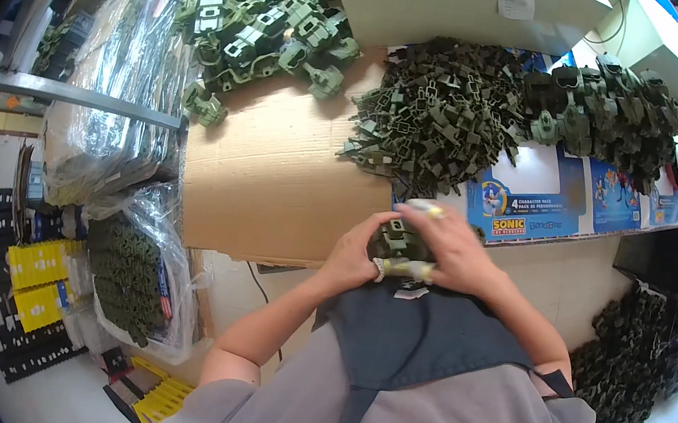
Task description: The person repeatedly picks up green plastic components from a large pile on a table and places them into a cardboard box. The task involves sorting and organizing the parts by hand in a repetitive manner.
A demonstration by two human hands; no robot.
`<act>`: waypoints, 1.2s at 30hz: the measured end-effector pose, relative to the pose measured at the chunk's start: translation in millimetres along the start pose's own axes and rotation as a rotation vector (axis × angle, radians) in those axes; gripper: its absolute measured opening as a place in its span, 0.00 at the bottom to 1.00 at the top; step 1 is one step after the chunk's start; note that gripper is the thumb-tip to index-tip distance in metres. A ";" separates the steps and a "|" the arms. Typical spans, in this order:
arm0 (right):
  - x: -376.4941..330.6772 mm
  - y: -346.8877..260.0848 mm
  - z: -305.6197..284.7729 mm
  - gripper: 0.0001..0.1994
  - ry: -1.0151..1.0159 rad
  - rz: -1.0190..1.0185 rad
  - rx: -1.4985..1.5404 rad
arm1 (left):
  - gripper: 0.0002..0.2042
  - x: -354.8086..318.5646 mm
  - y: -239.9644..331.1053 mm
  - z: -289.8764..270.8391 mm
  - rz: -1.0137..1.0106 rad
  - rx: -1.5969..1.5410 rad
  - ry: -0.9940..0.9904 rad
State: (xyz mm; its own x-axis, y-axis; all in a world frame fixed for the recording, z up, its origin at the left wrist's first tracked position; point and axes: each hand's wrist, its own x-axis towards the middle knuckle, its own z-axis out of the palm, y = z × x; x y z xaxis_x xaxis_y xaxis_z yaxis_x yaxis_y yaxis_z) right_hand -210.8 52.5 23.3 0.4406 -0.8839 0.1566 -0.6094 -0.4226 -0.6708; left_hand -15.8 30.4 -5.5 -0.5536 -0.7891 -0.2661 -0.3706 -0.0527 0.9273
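Close to my body, at the table's near edge, I hold an olive-green moulded plastic part (397,238) between both hands. My left hand (350,256) is closed on its left side, with fingers curled round it. My right hand (460,251) closes on it from the right, thumb below and forefinger above. Pale yellow coverings show on the right thumb and forefinger, and the forefinger is smeared by motion. The hands hide much of the part. Just beyond them lies a heap of small dark-green plastic frames (438,109).
Bulky green plastic housings (267,39) lie at the far left on a cardboard sheet (266,176). More green parts (608,119) are heaped at the right, behind blue printed card (529,198). Bagged parts (125,277) stand at left; a dark-green pile (618,368) sits lower right.
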 end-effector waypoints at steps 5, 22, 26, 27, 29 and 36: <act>1.1 8.7 16.5 0.38 -0.250 -0.006 -0.027 | 0.27 -3.3 -7.7 2.7 -0.006 -0.029 -0.014; 5.8 25.6 -40.3 0.38 0.203 0.241 0.724 | 0.43 27.6 29.9 -20.9 0.489 0.051 0.160; -0.1 19.9 -7.3 0.39 0.315 0.222 1.111 | 0.43 42.2 20.4 5.7 0.413 -0.451 -0.046; -3.2 19.6 -5.7 0.40 0.295 0.286 1.135 | 0.37 46.8 22.0 3.3 0.381 -0.423 -0.082; -14.1 17.1 -25.9 0.41 0.326 0.146 0.828 | 0.35 41.9 41.5 -3.0 0.354 -0.305 -0.145; -29.0 1.9 -51.6 0.44 -0.098 0.146 0.343 | 0.36 27.0 37.9 5.2 0.302 0.062 -0.402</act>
State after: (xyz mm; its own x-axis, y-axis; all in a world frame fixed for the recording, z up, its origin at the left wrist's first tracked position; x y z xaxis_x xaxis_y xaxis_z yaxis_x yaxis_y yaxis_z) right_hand -258.8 66.9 54.9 0.4364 -0.8996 -0.0176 -0.4220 -0.1874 -0.8870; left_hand -48.6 10.3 21.1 -0.8819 -0.4646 -0.0806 -0.1870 0.1876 0.9643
